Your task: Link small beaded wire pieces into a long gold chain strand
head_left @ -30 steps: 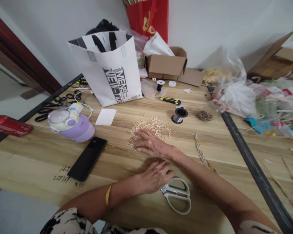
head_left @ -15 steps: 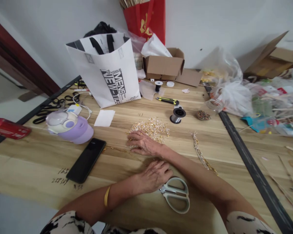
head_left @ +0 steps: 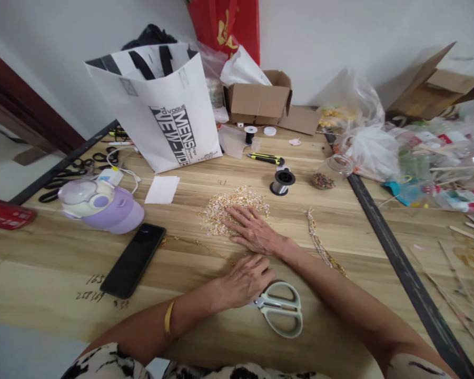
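Observation:
A loose heap of small gold and clear beads (head_left: 231, 202) lies mid-table. My right hand (head_left: 256, 231) rests on its near right side, fingers spread and touching the beads. Just below it, my left hand (head_left: 245, 279) is closed with curled fingers, and whatever is in them is hidden. A thin gold strand (head_left: 185, 241) runs along the wood from the phone toward my left fingers. Scissors (head_left: 284, 310) with pale handles lie beside the left hand, blades partly under it. To the right of my right forearm lies a bundle of beaded strands (head_left: 319, 245).
A black phone (head_left: 134, 260) and a purple-and-white container (head_left: 102, 205) stand left, near a red can (head_left: 6, 213). Behind the beads are a wire spool (head_left: 282, 182), a yellow-black cutter (head_left: 265, 158), a white bag (head_left: 161, 113) and a cardboard box (head_left: 258, 102). Plastic bags (head_left: 373, 152) crowd the right.
My right hand has shifted from the left edge of the bead heap to its right side, and its fingers have spread. My left hand stays nearly in place. The view has moved slightly.

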Demonstrator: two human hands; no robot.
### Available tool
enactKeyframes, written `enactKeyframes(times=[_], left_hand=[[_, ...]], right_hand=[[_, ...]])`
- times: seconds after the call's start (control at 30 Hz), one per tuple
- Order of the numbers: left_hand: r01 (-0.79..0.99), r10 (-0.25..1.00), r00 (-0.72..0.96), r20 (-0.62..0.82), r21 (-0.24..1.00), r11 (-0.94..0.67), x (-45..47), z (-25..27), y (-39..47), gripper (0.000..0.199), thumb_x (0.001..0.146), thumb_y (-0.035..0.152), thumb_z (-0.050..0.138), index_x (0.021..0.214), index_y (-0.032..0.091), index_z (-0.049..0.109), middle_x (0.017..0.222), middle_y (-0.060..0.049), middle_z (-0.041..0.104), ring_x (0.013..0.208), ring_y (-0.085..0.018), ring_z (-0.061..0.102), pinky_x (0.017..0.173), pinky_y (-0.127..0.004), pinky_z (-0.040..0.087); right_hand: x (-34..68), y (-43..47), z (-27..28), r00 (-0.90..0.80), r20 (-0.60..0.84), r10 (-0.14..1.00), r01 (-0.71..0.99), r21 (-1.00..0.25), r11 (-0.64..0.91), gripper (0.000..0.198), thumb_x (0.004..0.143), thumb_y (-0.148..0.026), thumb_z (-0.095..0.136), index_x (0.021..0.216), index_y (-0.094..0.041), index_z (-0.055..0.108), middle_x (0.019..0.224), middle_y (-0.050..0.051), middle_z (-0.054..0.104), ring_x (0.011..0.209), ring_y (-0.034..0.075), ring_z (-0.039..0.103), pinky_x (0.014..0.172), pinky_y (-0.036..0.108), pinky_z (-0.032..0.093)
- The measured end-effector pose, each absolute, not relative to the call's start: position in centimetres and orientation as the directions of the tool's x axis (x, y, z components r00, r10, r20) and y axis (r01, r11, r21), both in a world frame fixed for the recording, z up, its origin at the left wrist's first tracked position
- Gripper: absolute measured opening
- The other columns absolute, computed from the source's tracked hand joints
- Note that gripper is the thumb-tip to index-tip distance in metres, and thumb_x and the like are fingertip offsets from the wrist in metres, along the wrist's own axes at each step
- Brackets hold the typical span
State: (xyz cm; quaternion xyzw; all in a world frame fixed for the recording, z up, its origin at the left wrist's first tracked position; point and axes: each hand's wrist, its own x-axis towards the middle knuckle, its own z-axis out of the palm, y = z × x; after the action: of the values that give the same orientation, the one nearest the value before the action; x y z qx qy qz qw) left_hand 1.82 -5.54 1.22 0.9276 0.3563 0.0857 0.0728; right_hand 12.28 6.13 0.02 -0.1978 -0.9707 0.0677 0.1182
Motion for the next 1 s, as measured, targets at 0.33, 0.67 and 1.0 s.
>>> enactKeyframes(times=[0.33,0.67,1.0], left_hand=[[0.657,0.679,0.725,0.113,0.181,-0.732,1.8,1.5,-5.6,0.013,0.089,0.019,0.042,0.091,0.016,0.054,0.089,-0.006,0.055,0.084,-0.018,0.053,0.070,-0.029,0.044],[0.623,0.647,0.758,0.088,0.195,-0.757,1.7,1.0,-5.7,0.008,0.085,0.017,0.048,0.092,0.016,0.053,0.091,-0.006,0.055,0.085,-0.019,0.052,0.075,-0.031,0.045],[0.630,0.655,0.751,0.086,0.203,-0.749,1.7,1.1,-5.6,0.008,0.086,0.020,0.046,0.090,0.016,0.052,0.090,-0.006,0.055,0.084,-0.019,0.053,0.074,-0.031,0.044]], right_hand=[[14.8,5.4,0.2,-0.860,0.215,0.462,0.414,-0.234,0.880,0.045,0.094,-0.035,0.040,0.138,-0.026,0.037,0.148,0.006,0.029,0.137,0.027,0.019,0.107,0.054,0.022],[9.3,6.5,1.5,-0.957,0.233,0.174,0.151,-0.114,0.982,0.041,0.094,-0.034,0.040,0.135,-0.029,0.041,0.148,0.003,0.030,0.137,0.027,0.020,0.109,0.053,0.018],[8.5,6.6,0.0,-0.971,0.212,0.114,0.089,-0.121,0.989,0.051,0.092,-0.048,0.039,0.137,-0.025,0.037,0.145,0.004,0.036,0.137,0.026,0.021,0.111,0.053,0.015]])
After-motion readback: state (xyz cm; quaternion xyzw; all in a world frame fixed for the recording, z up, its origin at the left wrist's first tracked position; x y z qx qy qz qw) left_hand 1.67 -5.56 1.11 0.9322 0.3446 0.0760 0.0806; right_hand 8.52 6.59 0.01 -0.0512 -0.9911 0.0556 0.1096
